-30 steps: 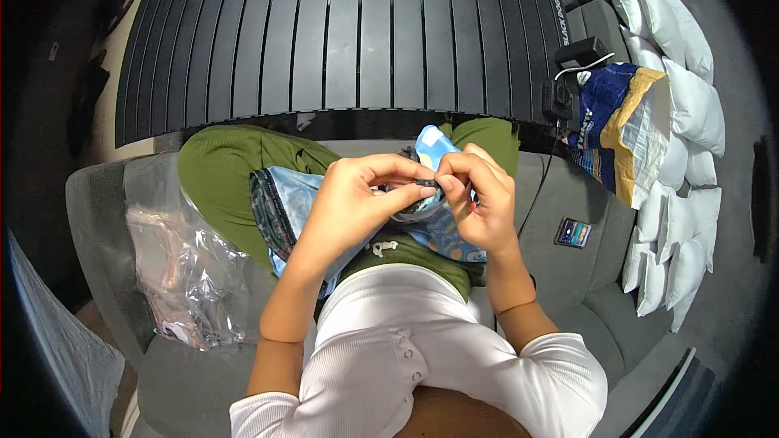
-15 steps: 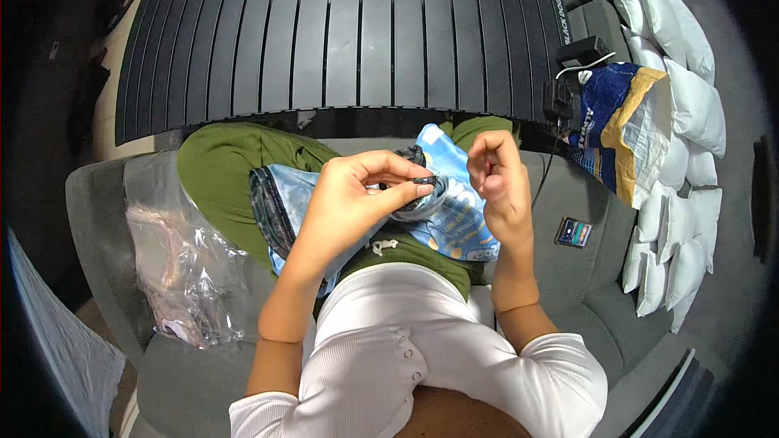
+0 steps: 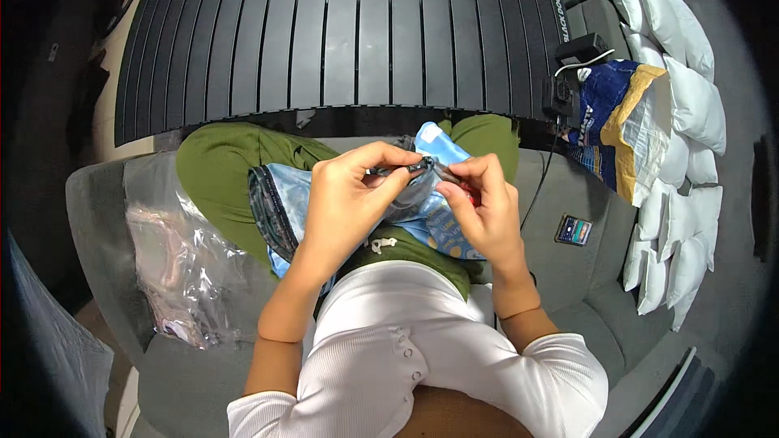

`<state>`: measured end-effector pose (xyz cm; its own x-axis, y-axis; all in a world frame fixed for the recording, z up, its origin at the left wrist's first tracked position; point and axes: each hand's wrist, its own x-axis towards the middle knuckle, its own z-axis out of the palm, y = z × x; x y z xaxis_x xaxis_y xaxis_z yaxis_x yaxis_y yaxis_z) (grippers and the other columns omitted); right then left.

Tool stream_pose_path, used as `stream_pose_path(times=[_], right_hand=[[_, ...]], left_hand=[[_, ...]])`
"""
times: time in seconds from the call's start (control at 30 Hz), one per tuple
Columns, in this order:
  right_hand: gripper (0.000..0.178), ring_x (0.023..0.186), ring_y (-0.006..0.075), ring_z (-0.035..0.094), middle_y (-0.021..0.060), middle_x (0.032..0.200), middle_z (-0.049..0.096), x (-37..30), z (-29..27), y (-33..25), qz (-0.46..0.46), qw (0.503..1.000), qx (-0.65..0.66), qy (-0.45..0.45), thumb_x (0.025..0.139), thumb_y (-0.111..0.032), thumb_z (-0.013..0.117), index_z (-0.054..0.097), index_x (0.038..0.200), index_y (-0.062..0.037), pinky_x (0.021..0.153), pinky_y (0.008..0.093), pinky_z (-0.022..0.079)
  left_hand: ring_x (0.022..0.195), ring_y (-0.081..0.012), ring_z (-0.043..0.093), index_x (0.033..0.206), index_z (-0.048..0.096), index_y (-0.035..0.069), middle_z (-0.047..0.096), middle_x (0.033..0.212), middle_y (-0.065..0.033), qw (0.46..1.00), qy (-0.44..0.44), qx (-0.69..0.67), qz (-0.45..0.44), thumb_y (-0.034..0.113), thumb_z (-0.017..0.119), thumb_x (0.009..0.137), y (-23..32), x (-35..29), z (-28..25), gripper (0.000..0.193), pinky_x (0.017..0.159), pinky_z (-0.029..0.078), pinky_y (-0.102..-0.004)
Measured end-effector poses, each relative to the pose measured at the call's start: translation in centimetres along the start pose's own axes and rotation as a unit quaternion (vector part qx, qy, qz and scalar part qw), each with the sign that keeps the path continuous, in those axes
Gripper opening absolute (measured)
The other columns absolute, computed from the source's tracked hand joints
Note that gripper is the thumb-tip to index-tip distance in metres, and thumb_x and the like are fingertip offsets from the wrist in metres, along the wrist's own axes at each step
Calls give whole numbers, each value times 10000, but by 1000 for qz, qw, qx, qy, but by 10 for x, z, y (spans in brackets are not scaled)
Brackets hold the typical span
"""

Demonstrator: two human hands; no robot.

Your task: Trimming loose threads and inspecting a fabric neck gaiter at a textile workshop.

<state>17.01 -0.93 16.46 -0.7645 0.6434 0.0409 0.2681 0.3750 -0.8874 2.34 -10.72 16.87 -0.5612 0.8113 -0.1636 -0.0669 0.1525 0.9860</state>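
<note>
Head view, only one to go on. Right hand [image 3: 487,207] was up off the work half a second ago, fingers curled; now it's back in, thumb and index beside the black piece [image 3: 423,165]. Left hand [image 3: 349,186] hasn't let go: same thumb-and-finger pinch on that piece, mid-lap, just in front of the body. My read: two-handed work again, left as anchor, right on the fiddly side.

Right looks to be pinching the grey sheer stuff [image 3: 412,201] right next to the black piece. Something red [image 3: 471,193] shows by the right fingers; can't tell what. Blue packet [image 3: 445,231] sits under the right hand, blue cloth [image 3: 290,186] with dark trim lies left across the lap. White bits [image 3: 383,244] sit nearer the waist, apart from both hands.

Edges: table [image 3: 341,32] has its near edge just beyond the knees, so far reach is the tight side. Sideways is looser: clear bag [image 3: 182,284] well off left on the couch [image 3: 195,381], phone [image 3: 574,230] off right. Cable [image 3: 541,182] runs between phone and right knee, close enough to catch a wide right swing.
</note>
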Motion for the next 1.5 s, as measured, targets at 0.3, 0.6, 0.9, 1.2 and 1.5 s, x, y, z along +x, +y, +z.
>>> stream_pose_path(times=[0.3,0.6,0.9,1.2,1.5], right_hand=[[213,651,74,546,72,722,595,5,0,-2,-27,999,-43,16,761,-57,659,490,866,19,583,203,437],[228,627,83,563,77,711,606,6,-2,-5,-29,998,-57,7,748,-78,677,496,848,18,562,205,443],[210,593,69,553,71,679,605,7,-6,-5,-53,995,-88,-1,745,-68,676,501,825,17,537,190,432],[223,660,53,541,61,739,605,6,-8,-3,-12,999,9,33,750,-42,667,490,866,28,587,171,426],[341,575,35,403,-20,687,472,4,-11,0,12,978,205,48,712,-81,695,490,969,12,519,160,325]], left_hand=[[690,-84,611,870,648,-8,660,807,-88,1000,6,19,19,1,606,744,1,-1,1,133,608,482,-205],[763,-100,613,882,652,-20,658,848,-86,999,-24,39,-3,-47,601,736,2,-2,-1,157,679,505,-220],[738,-96,615,874,653,-18,663,835,-85,998,-33,56,-11,-36,602,737,2,-1,0,148,664,501,-218],[698,-62,595,875,658,5,661,774,-63,999,-34,16,-22,15,613,743,4,-1,0,139,641,487,-200],[784,-77,584,994,581,-21,640,845,-60,978,-99,-164,-88,-8,619,756,11,-1,-3,241,695,480,-209]])
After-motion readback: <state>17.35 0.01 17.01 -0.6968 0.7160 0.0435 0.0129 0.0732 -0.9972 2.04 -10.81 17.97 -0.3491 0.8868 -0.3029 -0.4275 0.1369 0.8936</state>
